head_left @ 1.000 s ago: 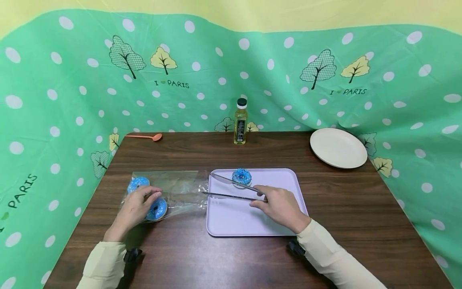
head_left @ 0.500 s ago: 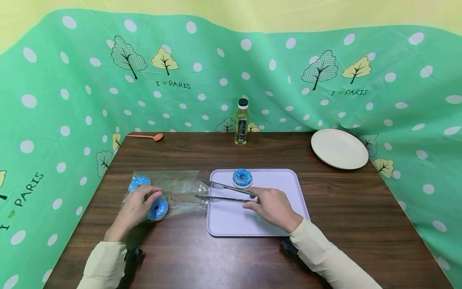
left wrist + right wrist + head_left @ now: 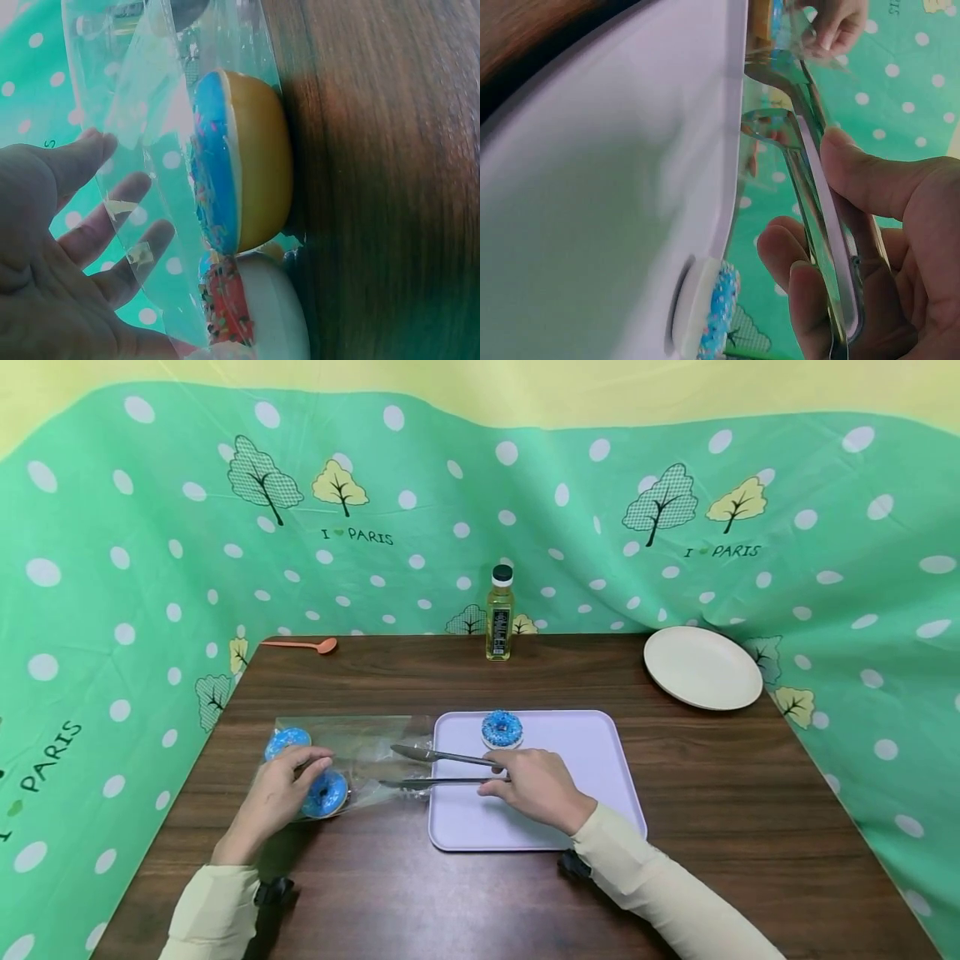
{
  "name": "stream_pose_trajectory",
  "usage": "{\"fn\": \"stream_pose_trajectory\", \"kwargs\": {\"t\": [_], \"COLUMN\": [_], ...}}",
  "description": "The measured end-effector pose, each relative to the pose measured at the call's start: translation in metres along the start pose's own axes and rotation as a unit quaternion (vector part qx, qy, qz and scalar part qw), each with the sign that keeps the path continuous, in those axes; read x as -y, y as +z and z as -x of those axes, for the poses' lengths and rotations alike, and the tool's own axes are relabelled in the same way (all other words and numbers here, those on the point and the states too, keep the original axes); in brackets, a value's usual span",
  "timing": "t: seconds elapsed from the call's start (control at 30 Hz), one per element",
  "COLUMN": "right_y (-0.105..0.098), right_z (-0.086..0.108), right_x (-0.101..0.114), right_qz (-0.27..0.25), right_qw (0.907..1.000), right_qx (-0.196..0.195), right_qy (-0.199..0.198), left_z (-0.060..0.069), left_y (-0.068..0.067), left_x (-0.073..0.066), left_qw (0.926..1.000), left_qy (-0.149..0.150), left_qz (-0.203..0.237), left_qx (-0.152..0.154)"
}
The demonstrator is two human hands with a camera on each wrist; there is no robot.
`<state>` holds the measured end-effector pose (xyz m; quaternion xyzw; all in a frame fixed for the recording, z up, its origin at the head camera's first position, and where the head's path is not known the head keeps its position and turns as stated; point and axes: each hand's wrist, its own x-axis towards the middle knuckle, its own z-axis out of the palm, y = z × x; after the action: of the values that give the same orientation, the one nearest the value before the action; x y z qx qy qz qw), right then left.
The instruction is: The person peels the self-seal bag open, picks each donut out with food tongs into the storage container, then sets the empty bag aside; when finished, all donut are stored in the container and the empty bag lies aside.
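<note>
Right hand (image 3: 536, 783) moved leftward across tray (image 3: 480, 822), bringing tongs (image 3: 459, 758) along. Tong tips now well past tray's left edge, over clear bag (image 3: 375, 735); 1 s ago upper tip right at edge. Tongs nearer left hand (image 3: 279, 785). Tray donut (image 3: 512, 732), earlier crossed by upper tong arm, now uncovered.

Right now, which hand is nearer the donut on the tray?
Right: the right hand is over the tray, just short of the donut; the left hand is off left, at the bag.

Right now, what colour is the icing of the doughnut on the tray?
Blue icing with paler sprinkles; the head view shows it best.
</note>
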<state>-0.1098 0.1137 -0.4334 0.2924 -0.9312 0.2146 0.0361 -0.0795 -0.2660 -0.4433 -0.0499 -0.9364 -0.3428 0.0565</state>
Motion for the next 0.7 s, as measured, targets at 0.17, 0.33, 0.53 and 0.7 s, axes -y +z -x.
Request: {"fn": "stream_pose_trajectory", "kwargs": {"t": [0.17,0.33,0.53,0.7], "right_y": [0.009,0.015,0.02,0.023], "right_z": [-0.006,-0.012,-0.019,-0.025], "right_x": [0.005,0.012,0.018,0.021], "right_qz": [-0.005,-0.003,-0.002,-0.003], "right_qw": [0.9997,0.999,0.9983,0.9973], "right_qx": [0.009,0.016,0.024,0.03], "right_qy": [-0.021,-0.041,-0.054,-0.067], "left_z": [0.001,0.001,0.001,0.0], "left_y": [0.001,0.001,0.001,0.001], "left_x": [-0.001,-0.001,0.0,-0.001], "left_qw": [1.0,1.0,1.0,1.0], "left_qy": [-0.004,-0.001,0.002,0.001], "left_qz": [-0.001,-0.004,-0.003,-0.005], "left_qx": [0.001,0.001,0.002,0.003]}}
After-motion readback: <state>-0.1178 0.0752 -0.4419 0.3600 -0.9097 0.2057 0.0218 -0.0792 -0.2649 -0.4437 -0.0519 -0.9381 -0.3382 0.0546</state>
